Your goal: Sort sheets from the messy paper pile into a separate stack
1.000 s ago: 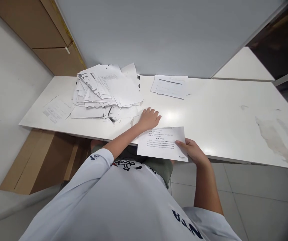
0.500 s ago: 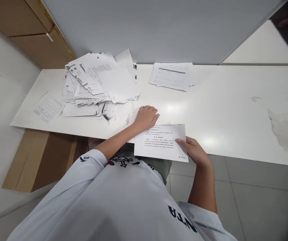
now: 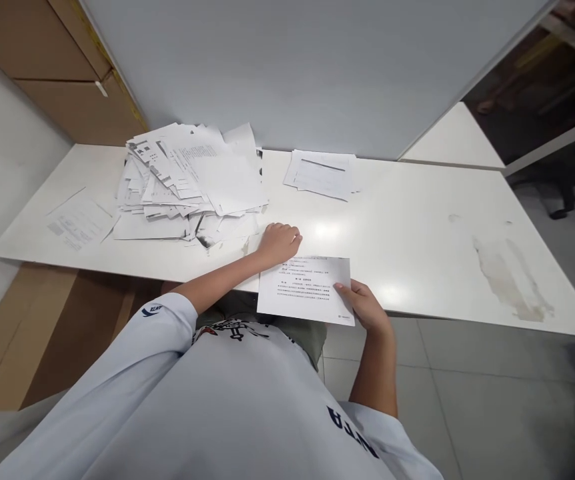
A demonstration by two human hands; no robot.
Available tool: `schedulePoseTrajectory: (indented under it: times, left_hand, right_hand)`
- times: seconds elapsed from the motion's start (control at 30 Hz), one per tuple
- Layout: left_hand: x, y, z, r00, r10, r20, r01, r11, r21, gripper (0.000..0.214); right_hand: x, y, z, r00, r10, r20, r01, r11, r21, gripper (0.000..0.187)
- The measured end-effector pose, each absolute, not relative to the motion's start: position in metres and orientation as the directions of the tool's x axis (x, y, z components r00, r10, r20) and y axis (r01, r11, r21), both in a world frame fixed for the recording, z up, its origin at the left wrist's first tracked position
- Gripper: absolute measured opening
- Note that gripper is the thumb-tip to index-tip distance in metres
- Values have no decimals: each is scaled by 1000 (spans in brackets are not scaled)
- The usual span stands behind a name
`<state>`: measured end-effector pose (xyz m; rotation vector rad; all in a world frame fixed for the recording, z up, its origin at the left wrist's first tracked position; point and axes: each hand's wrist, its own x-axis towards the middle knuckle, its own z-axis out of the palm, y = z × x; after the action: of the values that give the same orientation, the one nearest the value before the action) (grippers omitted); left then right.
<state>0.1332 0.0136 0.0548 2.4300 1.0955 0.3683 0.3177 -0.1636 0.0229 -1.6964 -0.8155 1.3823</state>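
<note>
Print on the sheet point(image 3: 303, 289) pinched by your right hand point(image 3: 362, 307) is too small to read; your left hand point(image 3: 277, 241) curls on the table point(image 3: 417, 227), and its tucked fingers leave the grip impossible to tell.

Left arm reaches forward and to the right across my body, elbow bent, left forearm point(image 3: 217, 283) bare and angled up toward centre. Left hand point(image 3: 278, 243) palm down, knuckles up, fingers curled under into a loose fist, wrist straight. Right arm tucked close to my side, right forearm point(image 3: 380, 373) running nearly straight ahead, tilted slightly left. Right hand point(image 3: 362, 307) lower and nearer my body than the left, thumb on top, fingers beneath, pinching the right edge of a sheet point(image 3: 307, 290). Hands near each other, not touching.
</note>
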Motion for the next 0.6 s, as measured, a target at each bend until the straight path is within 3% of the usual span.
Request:
schedulePoseTrajectory:
  times: [0.17,0.3,0.47,0.6]
  left_hand:
    - [120,16,59,569,782,253,516,-580,630,23]
    - [82,13,43,433,811,393,434,-570,698,20]
    - [51,12,18,301,923,240,595,-379,708,15]
    - [52,12,19,306,938,165,680,-336,651,15]
  right_hand:
    - [331,-171,38,283,831,-479,-9,-497,-867,44]
    - [365,-171,54,520,761,-387,-78,-409,-909,35]
    - [393,-100,64,824,553,-123,-121,-40,-992,16]
    - [398,-1,52,804,582,-121,-172,32,-985,7]
